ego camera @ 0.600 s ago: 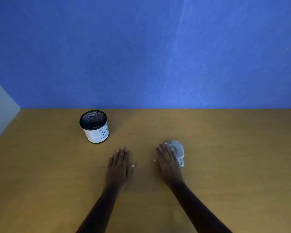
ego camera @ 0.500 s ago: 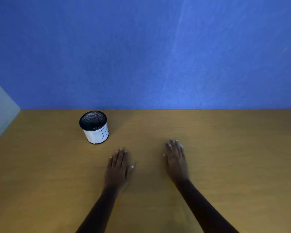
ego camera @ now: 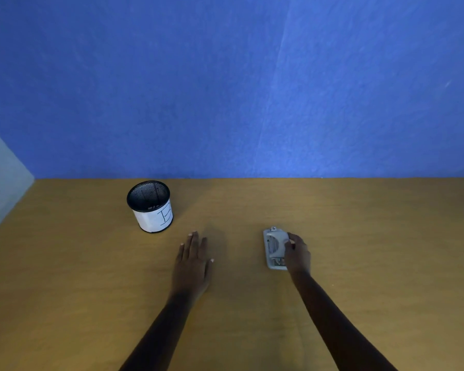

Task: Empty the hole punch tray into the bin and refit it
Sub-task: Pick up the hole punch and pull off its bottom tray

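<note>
Near the middle of the desk (ego camera: 386, 236), a little toward your right, the grey hole punch (ego camera: 275, 247) lies flat with your right hand (ego camera: 296, 254) curled against its right side, fingers wrapping the lever; whether the grip is fully closed you cannot tell, since the palm hides the far contact. Your left hand (ego camera: 193, 263) rests flat on the bare wood well apart from it, fingers together and extended, holding nothing.

The tray, presumably under the punch base, is not visible, so the task looks barely begun. From here the likely trouble is spillage: if you lift or tilt the punch before it is over the bin, a loose tray could slip and scatter paper chads across the desk. A one-handed pull could also make the punch skid, as nothing braces its left side.

Toward the back left of the desk stands the bin (ego camera: 150, 207), a black mesh cup with a white paper label, upright and open. A few pale specks show against its inner wall; its bottom is too dark to read.
</note>
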Action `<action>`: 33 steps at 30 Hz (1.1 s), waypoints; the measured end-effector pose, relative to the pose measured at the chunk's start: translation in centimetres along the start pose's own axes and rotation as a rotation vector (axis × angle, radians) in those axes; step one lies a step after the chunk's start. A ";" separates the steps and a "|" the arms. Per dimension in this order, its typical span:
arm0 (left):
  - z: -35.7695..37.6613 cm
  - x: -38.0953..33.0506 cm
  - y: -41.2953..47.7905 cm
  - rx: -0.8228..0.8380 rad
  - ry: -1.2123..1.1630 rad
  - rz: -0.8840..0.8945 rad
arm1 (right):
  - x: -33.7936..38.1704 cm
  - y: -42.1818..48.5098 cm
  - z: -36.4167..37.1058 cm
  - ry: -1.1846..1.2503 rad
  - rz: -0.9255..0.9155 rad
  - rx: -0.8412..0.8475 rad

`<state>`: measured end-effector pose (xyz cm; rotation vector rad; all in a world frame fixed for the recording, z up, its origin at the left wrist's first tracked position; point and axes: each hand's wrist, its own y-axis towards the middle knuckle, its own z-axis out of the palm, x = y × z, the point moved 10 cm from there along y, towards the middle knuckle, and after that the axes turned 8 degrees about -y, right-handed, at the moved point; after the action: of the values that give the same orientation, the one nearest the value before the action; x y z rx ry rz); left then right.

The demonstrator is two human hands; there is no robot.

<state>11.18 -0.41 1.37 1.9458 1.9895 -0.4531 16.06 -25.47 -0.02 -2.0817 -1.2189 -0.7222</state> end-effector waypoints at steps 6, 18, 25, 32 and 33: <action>-1.1 -2.6 1.5 -0.034 -0.195 0.105 | -0.6 -1.3 2.6 0.534 0.338 0.324; 0.1 -4.2 1.4 0.270 -1.429 -0.269 | 4.1 -8.9 7.7 0.879 0.467 0.994; -0.7 -3.4 1.1 0.156 -1.601 -0.495 | 5.1 -9.6 7.4 0.987 0.498 1.030; -1.0 -4.0 1.0 0.152 -1.745 -0.631 | 4.7 -9.0 6.8 1.034 0.492 0.909; -1.0 -4.0 0.9 0.158 -1.750 -0.645 | 4.6 -8.8 6.7 1.026 0.477 0.883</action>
<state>12.19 -3.59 4.03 0.2439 1.1238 -1.6690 11.13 -14.59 0.89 -0.9369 -0.3001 -0.6844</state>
